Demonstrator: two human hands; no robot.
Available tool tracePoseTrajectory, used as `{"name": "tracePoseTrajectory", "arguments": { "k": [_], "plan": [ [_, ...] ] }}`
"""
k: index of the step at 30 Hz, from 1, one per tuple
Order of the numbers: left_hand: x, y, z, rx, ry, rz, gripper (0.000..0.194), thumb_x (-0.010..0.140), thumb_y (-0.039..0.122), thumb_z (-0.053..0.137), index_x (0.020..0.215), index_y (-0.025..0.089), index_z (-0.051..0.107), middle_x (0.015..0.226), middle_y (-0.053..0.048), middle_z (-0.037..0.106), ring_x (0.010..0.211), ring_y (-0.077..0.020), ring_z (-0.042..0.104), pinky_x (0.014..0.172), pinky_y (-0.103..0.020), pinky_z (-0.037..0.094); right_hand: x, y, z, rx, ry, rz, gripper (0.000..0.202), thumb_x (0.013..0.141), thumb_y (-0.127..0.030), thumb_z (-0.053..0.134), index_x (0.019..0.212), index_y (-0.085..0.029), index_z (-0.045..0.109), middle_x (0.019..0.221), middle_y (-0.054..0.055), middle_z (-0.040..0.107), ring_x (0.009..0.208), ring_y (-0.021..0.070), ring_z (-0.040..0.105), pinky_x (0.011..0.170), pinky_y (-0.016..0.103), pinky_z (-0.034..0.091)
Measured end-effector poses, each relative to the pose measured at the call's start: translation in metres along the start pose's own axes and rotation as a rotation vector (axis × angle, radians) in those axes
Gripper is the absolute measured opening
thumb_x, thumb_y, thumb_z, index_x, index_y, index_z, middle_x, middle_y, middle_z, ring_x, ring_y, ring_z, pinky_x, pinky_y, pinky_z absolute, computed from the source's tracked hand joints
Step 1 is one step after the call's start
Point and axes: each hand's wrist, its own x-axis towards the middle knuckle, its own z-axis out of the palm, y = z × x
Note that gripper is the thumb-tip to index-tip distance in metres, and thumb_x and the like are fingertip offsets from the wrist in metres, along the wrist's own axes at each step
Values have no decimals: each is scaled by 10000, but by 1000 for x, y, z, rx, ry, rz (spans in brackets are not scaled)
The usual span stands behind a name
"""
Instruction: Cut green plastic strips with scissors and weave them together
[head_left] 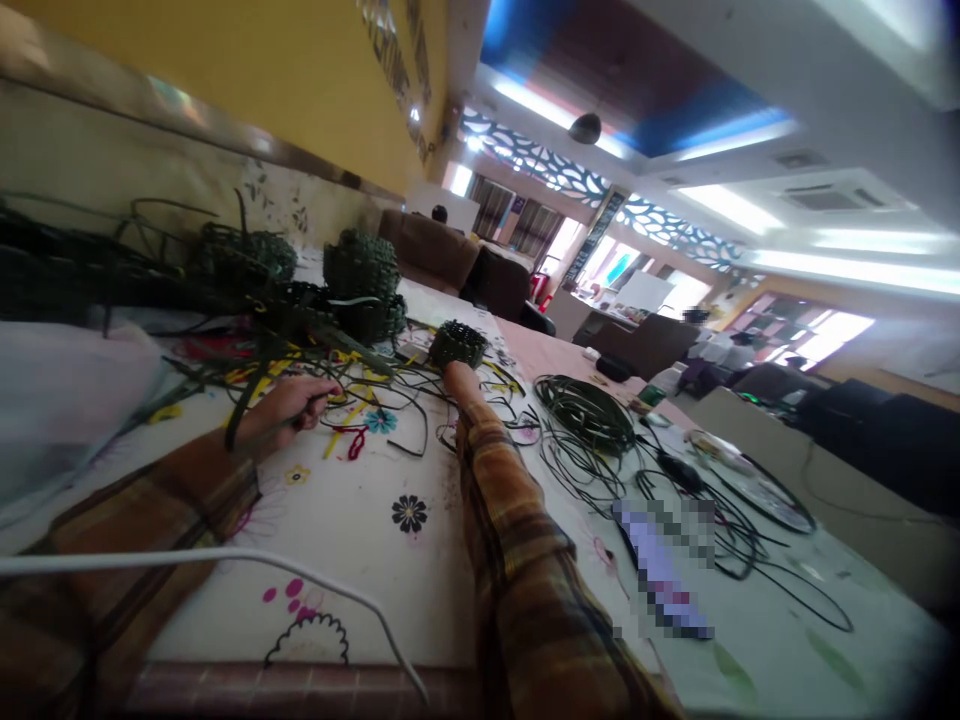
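Dark green strip is pinched in my left hand, which is closed over the left part of the table; the strip's end droops behind the wrist. My right arm stretches forward, and my right hand is at the near side of a small dark green woven basket. The hand looks closed on its lower edge, though the fingertips are hidden. Loose green strips, yellow strips and a short red piece lie between the hands.
Larger woven green pieces are piled at the back left, near a whitish plastic bag. A coil of green strip lies at right, with black cables and a purple object. A white cable crosses the foreground.
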Motion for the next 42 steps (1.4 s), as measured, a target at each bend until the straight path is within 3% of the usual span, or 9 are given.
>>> {"name": "tracePoseTrajectory", "arguments": {
  "k": [6,11,17,19,25,30,33,39,42],
  "plan": [
    [4,-5,-4,-22,-14,-8,196,793,346,651,788,155,604,469,65,381,355,-51,280,363,-201,189,7,-9,-6,26,211,29,167,898,-70,569,983,-58,712,1035,230,702,1107,305,644,938,409,468],
    [-2,1,3,-18,13,-25,196,781,329,651,786,142,595,461,71,372,346,-49,270,352,-193,177,11,-1,-59,93,552,69,371,952,-36,312,1180,-74,603,1107,223,651,1051,282,638,862,389,468],
    [-5,2,7,0,-1,-22,224,777,350,656,796,137,588,461,78,354,356,-48,263,360,-189,189,4,30,-120,543,1114,-33,239,984,-147,344,938,-147,579,801,60,604,806,201,645,782,386,513],
    [-7,2,9,19,3,-24,222,780,351,647,800,140,581,463,82,346,358,-49,259,360,-186,193,-2,39,-138,745,1163,-2,216,993,-177,343,944,-165,553,805,34,606,698,155,634,744,362,530],
    [-14,7,15,120,30,-54,209,791,343,623,819,141,578,469,82,363,350,-52,274,344,-176,175,-44,42,-148,1201,873,19,136,960,-210,447,856,-170,525,653,-23,604,393,72,490,416,197,433],
    [-10,0,20,188,30,-68,178,771,293,633,807,119,618,455,59,406,330,-70,314,322,-184,197,-118,19,-92,1410,215,-73,208,889,-267,562,706,-168,563,461,-51,559,316,70,432,305,159,318],
    [-8,1,16,174,78,-19,158,770,256,642,840,116,620,489,59,424,359,-60,350,332,-159,211,-159,6,-56,1474,-37,-107,224,834,-351,619,703,-173,582,458,-46,576,315,72,425,299,165,312],
    [-21,39,3,-92,402,191,98,835,165,534,750,125,560,483,64,404,366,-49,289,329,-146,203,-191,-3,-21,1460,-225,-108,223,808,-347,612,697,-153,602,446,-45,571,309,55,396,309,161,263],
    [-33,53,11,-160,384,246,120,848,132,494,736,142,536,458,74,368,364,-50,272,341,-141,219,-192,-3,-16,1429,-259,-102,184,815,-281,577,689,-148,594,427,-47,561,300,54,382,312,164,243]
  ]
}}
